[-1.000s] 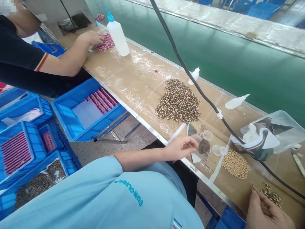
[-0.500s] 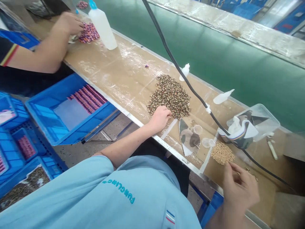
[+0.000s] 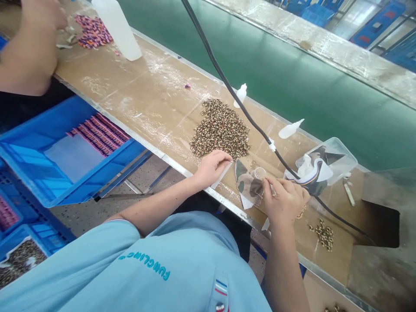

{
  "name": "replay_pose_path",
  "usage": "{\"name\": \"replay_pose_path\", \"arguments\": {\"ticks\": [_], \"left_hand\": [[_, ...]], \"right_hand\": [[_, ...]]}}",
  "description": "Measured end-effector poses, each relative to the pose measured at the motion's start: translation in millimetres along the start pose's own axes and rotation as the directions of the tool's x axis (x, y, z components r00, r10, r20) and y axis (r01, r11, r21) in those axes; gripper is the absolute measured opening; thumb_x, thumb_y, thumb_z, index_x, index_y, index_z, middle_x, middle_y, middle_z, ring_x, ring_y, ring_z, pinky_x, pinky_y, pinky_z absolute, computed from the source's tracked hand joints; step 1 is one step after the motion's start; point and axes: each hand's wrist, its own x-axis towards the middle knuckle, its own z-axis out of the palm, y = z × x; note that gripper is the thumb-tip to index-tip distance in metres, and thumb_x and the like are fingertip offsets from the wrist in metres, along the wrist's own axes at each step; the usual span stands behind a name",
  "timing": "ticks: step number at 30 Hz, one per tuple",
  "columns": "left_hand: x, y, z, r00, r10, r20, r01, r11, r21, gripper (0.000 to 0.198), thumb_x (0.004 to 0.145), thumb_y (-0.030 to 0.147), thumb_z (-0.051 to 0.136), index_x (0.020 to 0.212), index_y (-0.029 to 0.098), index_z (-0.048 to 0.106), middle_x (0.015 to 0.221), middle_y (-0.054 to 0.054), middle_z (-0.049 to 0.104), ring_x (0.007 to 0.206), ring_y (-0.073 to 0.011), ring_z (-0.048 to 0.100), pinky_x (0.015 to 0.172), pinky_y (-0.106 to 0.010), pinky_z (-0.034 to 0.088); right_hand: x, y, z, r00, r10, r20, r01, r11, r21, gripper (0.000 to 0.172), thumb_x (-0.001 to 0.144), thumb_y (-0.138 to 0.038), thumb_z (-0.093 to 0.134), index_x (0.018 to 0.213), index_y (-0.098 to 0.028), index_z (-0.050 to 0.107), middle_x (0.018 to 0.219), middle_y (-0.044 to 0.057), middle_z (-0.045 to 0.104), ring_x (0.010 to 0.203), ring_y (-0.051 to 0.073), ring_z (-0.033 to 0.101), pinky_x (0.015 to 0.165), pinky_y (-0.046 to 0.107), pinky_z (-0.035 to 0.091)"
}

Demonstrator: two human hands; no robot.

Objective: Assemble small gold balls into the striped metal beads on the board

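My left hand (image 3: pixel 212 167) rests at the near edge of a large heap of small dark-and-gold ring-like pieces (image 3: pixel 221 130). Its thumb and fingertips are pinched together, and whatever they hold is too small to name. My right hand (image 3: pixel 285 198) is also pinched, over a scrap of camouflage cloth (image 3: pixel 243 184) and beside a small clear round dish (image 3: pixel 259 173). Any tiny thing between those fingers cannot be made out. Most of a pile of pale beads (image 3: pixel 301 212) is hidden behind the right hand. Farther right lies a smaller group of similar ring-like pieces (image 3: pixel 325 236).
A black cable (image 3: pixel 224 78) crosses above the bench. Small white squeeze bottles (image 3: pixel 290 129) and a clear tub (image 3: pixel 338 158) line the far side. At left are a large white bottle (image 3: pixel 120 32), another person's arm (image 3: pixel 29 56) and a blue crate (image 3: pixel 48 190).
My right hand has moved left from the pale beads to the cloth and clear dish. The left hand stays by the heap. The whole view has shifted to the right.
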Motion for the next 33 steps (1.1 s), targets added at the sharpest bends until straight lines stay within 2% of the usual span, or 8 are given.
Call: {"name": "replay_pose_path", "arguments": {"ticks": [2, 5, 7, 10, 16, 22, 28, 33], "left_hand": [[-2, 8, 10.6, 0.988, -0.131, 0.086, 0.151, 0.943, -0.296, 0.004, 0.080, 0.016, 0.056, 0.082, 0.015, 0.059, 0.081, -0.003, 0.063, 0.078, -0.0131, 0.059, 0.077, -0.028, 0.047], [-6, 18, 28.8, 0.929, -0.268, 0.255, 0.370, 0.675, -0.639, 0.009, 0.078, 0.018, 0.061, 0.081, 0.013, 0.054, 0.071, 0.001, 0.060, 0.065, -0.0086, 0.059, 0.066, -0.023, 0.048], [-7, 23, 38.8, 0.905, -0.298, 0.304, 0.422, 0.536, -0.731, 0.015, 0.076, 0.021, 0.065, 0.081, 0.013, 0.052, 0.069, 0.002, 0.060, 0.062, -0.0070, 0.059, 0.063, -0.021, 0.048], [-9, 28, 48.7, 0.889, -0.297, 0.348, 0.451, 0.445, -0.774, 0.022, 0.073, 0.024, 0.070, 0.080, 0.012, 0.053, 0.068, 0.002, 0.061, 0.062, -0.0068, 0.060, 0.062, -0.020, 0.048], [-13, 25, 57.0, 0.861, -0.304, 0.407, 0.499, 0.359, -0.788, 0.029, 0.067, 0.027, 0.076, 0.080, 0.010, 0.056, 0.068, -0.001, 0.064, 0.066, -0.0090, 0.065, 0.067, -0.022, 0.051], [-16, 22, 57.4, 0.872, -0.299, 0.387, 0.476, 0.336, -0.813, 0.036, 0.063, 0.032, 0.079, 0.079, 0.011, 0.056, 0.068, 0.000, 0.064, 0.066, -0.0097, 0.065, 0.065, -0.022, 0.052], [-15, 22, 56.2, 0.868, -0.291, 0.402, 0.487, 0.338, -0.805, 0.034, 0.065, 0.031, 0.078, 0.079, 0.011, 0.055, 0.067, -0.001, 0.065, 0.064, -0.0098, 0.065, 0.064, -0.022, 0.051], [-16, 22, 55.2, 0.865, -0.283, 0.415, 0.495, 0.339, -0.800, 0.031, 0.067, 0.029, 0.076, 0.079, 0.011, 0.054, 0.066, -0.001, 0.066, 0.064, -0.0094, 0.065, 0.065, -0.021, 0.051]], "right_hand": [[1, -1, 1, 1.000, -0.003, 0.006, 0.003, 1.000, 0.002, 0.014, 0.085, -0.032, 0.059, 0.078, -0.025, 0.070, 0.071, 0.000, 0.064, 0.068, 0.015, 0.049, 0.073, 0.033, 0.030], [3, -1, 0, 1.000, -0.004, -0.001, 0.004, 1.000, -0.010, 0.014, 0.084, -0.033, 0.060, 0.078, -0.024, 0.070, 0.071, 0.000, 0.065, 0.068, 0.015, 0.050, 0.073, 0.033, 0.030], [4, -1, -1, 1.000, -0.010, -0.002, 0.010, 1.000, -0.016, 0.015, 0.083, -0.035, 0.061, 0.081, -0.023, 0.070, 0.072, 0.000, 0.066, 0.069, 0.015, 0.051, 0.074, 0.033, 0.030], [7, -1, -1, 1.000, -0.010, 0.026, 0.010, 1.000, -0.004, 0.018, 0.085, -0.036, 0.059, 0.079, -0.023, 0.070, 0.071, 0.000, 0.066, 0.068, 0.015, 0.050, 0.075, 0.032, 0.029], [7, 0, 2, 0.999, 0.028, 0.032, -0.028, 1.000, -0.001, 0.023, 0.087, -0.037, 0.055, 0.075, -0.022, 0.068, 0.071, 0.001, 0.065, 0.071, 0.016, 0.052, 0.075, 0.031, 0.029], [4, 2, 3, 0.999, 0.044, 0.022, -0.045, 0.998, 0.037, 0.023, 0.087, -0.035, 0.055, 0.073, -0.020, 0.066, 0.072, 0.002, 0.065, 0.070, 0.016, 0.054, 0.073, 0.031, 0.032], [-1, -4, -12, 0.967, 0.256, 0.007, -0.247, 0.927, 0.282, 0.021, 0.087, -0.033, 0.052, 0.074, -0.018, 0.061, 0.072, 0.003, 0.062, 0.071, 0.016, 0.055, 0.072, 0.030, 0.039], [-3, -14, -17, 0.960, 0.276, 0.049, -0.273, 0.881, 0.386, 0.016, 0.087, -0.028, 0.053, 0.076, -0.019, 0.060, 0.072, 0.001, 0.062, 0.073, 0.015, 0.055, 0.072, 0.029, 0.040]]}}
